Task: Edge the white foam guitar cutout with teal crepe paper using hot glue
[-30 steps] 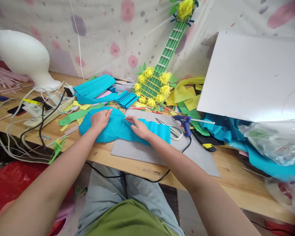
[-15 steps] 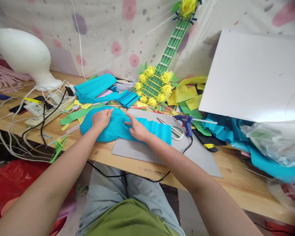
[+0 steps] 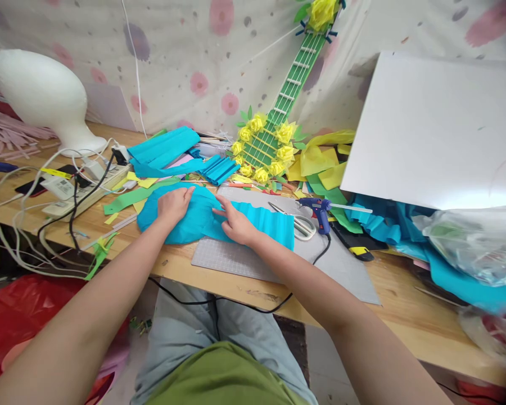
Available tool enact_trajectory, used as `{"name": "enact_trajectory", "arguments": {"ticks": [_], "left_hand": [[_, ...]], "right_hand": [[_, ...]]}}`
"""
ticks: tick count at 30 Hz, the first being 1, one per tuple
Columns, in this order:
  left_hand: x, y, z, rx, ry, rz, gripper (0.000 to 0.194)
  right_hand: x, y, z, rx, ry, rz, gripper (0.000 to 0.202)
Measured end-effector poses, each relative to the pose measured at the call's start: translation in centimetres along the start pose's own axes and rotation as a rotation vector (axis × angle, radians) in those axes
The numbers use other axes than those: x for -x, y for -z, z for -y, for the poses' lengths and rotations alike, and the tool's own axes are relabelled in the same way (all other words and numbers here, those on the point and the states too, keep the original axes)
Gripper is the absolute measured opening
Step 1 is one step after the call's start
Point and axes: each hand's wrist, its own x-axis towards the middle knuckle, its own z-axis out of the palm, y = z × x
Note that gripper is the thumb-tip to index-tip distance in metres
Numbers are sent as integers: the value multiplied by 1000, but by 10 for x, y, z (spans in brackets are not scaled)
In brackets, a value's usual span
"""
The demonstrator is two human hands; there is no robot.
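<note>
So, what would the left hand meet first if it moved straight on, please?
Past the blue sheet beneath it, the left hand would probably meet the pleated blue crepe paper; depth is unclear.

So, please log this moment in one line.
left hand: on blue paper | right hand: on same paper | scissors: on mat | glue gun: beside scissors

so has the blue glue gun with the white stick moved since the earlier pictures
No, the blue glue gun keeps its place against the grey cutting mat.
</note>
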Motion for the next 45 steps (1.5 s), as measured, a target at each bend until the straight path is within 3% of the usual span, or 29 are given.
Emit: {"name": "enact_trajectory", "arguments": {"ticks": [4,6,8,12,18,40,45], "left_hand": [[0,0,-1,2,8,8,60],[0,0,-1,2,9,8,60],[1,0,-1,-1,6,7,60],[1,1,-2,-5,11,20,59],[1,0,-1,0,-1,1,61],[2,-1,-3,1,5,-4,58],[2,2,1,42,6,4,48]], "right_hand": [[2,-6,7,104,15,-82,60],[-2,-8,9,198,-36,-165,43],[-7,-8,9,295,-119,-160,32],[-22,-5,4,426,-226,-34,50],[-34,-2,-2,511,-193,20,60],[-31,-15,0,525,-33,24,71],[-24,1,-5,428,-138,-51,72]]}}
